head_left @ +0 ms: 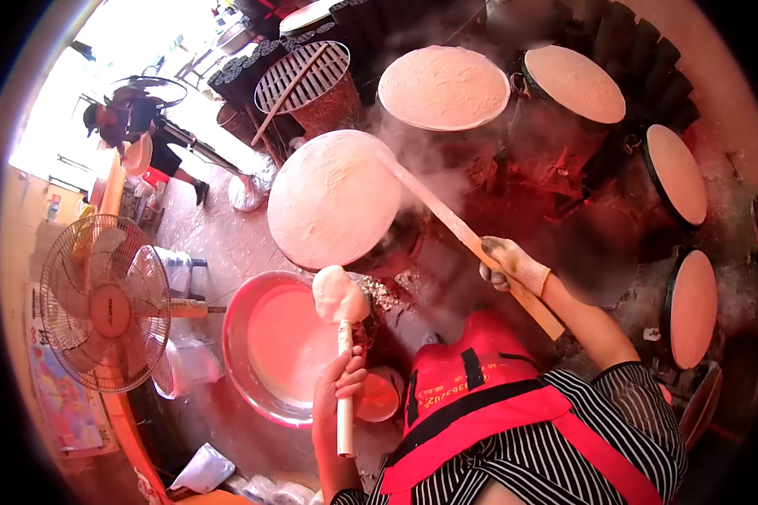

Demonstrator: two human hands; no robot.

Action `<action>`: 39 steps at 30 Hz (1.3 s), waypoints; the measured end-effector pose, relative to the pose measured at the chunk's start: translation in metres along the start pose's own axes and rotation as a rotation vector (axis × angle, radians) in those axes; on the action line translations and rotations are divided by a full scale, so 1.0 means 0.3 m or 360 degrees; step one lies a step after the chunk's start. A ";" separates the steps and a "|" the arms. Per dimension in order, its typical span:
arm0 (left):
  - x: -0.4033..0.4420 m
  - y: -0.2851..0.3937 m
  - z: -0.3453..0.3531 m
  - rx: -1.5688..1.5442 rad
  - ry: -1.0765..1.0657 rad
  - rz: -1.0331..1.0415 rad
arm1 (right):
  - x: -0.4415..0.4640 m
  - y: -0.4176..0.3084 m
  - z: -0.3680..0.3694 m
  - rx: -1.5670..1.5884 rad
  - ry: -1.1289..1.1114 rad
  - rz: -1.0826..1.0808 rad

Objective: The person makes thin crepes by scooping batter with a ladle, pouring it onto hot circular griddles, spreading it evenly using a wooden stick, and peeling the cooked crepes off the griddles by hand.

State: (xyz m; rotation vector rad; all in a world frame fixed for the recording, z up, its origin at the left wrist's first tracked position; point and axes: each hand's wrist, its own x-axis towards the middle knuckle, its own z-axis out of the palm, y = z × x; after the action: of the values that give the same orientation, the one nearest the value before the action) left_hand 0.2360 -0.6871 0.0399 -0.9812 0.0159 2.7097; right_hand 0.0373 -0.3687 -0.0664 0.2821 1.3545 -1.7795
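Note:
My left hand (343, 375), bare, is wrapped round the pale handle of a ladle (344, 337). The ladle's bowl, coated in pale batter, is held over the right rim of a large basin (237, 370) of batter. On my right hand (514, 264) is a stained work glove, and its fingers close round a long flat wooden stick (446, 217). The stick's far end rests at the right edge of a round griddle (312, 244) covered with a pale layer of batter. Steam drifts beside that griddle.
More batter-covered round griddles (444, 88) curve round to the right. A slatted round stove top (299, 80) carries a wooden stick. At left stand a fan (109, 307) and, farther back, a person (130, 122). A small bowl (379, 396) sits beside the basin.

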 end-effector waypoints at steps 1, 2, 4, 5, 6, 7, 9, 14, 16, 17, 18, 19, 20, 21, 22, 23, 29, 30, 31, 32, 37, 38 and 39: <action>0.016 -0.015 0.019 -0.0021 0.0025 -0.0023 | -0.011 -0.003 -0.022 -0.0012 0.0056 0.0000; 0.032 -0.028 0.034 0.0025 0.0044 -0.0031 | -0.021 -0.005 -0.048 -0.0023 0.0114 -0.0004; 0.060 -0.049 0.057 0.0114 0.0083 -0.0058 | -0.048 -0.013 -0.084 -0.0082 0.0212 -0.0119; 0.078 -0.059 0.063 0.0189 0.0087 -0.0071 | -0.063 -0.005 -0.099 -0.0123 0.0239 -0.0206; 0.099 -0.062 0.066 0.0269 0.0089 -0.0087 | -0.080 0.009 -0.108 -0.0161 0.0269 -0.0298; 0.120 -0.059 0.071 0.0352 0.0086 -0.0102 | -0.097 0.017 -0.105 -0.0201 0.0300 -0.0395; 0.157 -0.061 0.097 0.0519 0.0128 -0.0148 | -0.132 0.028 -0.080 -0.0203 0.0361 -0.0439; 0.307 -0.067 0.179 0.1152 0.0061 -0.0422 | -0.218 0.144 -0.062 -0.0111 0.0715 -0.0465; 0.376 -0.111 0.223 0.1537 0.0061 -0.0444 | -0.296 0.211 -0.087 0.0004 0.0947 -0.0325; 0.402 -0.181 0.264 0.1693 0.0078 -0.0490 | -0.365 0.240 -0.114 0.0135 0.1045 -0.0265; 0.433 -0.207 0.288 0.1861 0.0083 -0.0540 | -0.394 0.297 -0.121 0.0266 0.1168 -0.0187; 0.467 -0.258 0.309 0.2035 0.0088 -0.0589 | -0.440 0.355 -0.139 0.0291 0.1306 -0.0173; 0.519 -0.276 0.284 0.2049 -0.0009 -0.0687 | -0.482 0.422 -0.138 0.0327 0.1457 -0.0153; 0.554 -0.323 0.283 0.2136 -0.0056 -0.0808 | -0.543 0.492 -0.144 0.0369 0.1612 -0.0125; 0.586 -0.370 0.281 0.2219 -0.0104 -0.0928 | -0.582 0.597 -0.165 0.0206 0.1848 -0.0159; 0.604 -0.417 0.277 0.2296 -0.0144 -0.1037 | -0.608 0.729 -0.187 0.0031 0.2069 -0.0166; 0.516 -0.667 0.510 0.1077 0.0327 -0.2339 | -0.912 0.990 -0.056 0.0008 0.2870 0.0057; 0.480 -0.724 0.527 0.1209 0.0179 -0.2220 | -0.949 1.035 -0.050 0.0009 0.2992 0.0105; 0.509 -0.796 0.508 0.1378 -0.0123 -0.2184 | -0.960 1.082 -0.060 -0.0003 0.3095 0.0158; 0.535 -0.881 0.497 0.1701 -0.0246 -0.2130 | -0.986 1.122 -0.065 -0.0053 0.3178 0.0229; 0.708 -1.186 0.423 0.2128 -0.0184 -0.2217 | -1.080 1.142 -0.135 -0.0280 0.3236 0.0439; 0.708 -1.239 0.393 0.2154 -0.0116 -0.2186 | -1.110 1.133 -0.151 -0.0346 0.3158 0.0530; 0.706 -1.282 0.386 0.2180 -0.0038 -0.2156 | -1.116 1.127 -0.182 -0.0371 0.3141 0.0500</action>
State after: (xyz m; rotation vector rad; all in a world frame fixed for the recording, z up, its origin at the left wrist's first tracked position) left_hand 0.1011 -0.2538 0.0253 -0.2366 0.7508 0.9783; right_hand 0.4720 -0.1717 -0.1066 2.3108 2.3793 -0.6052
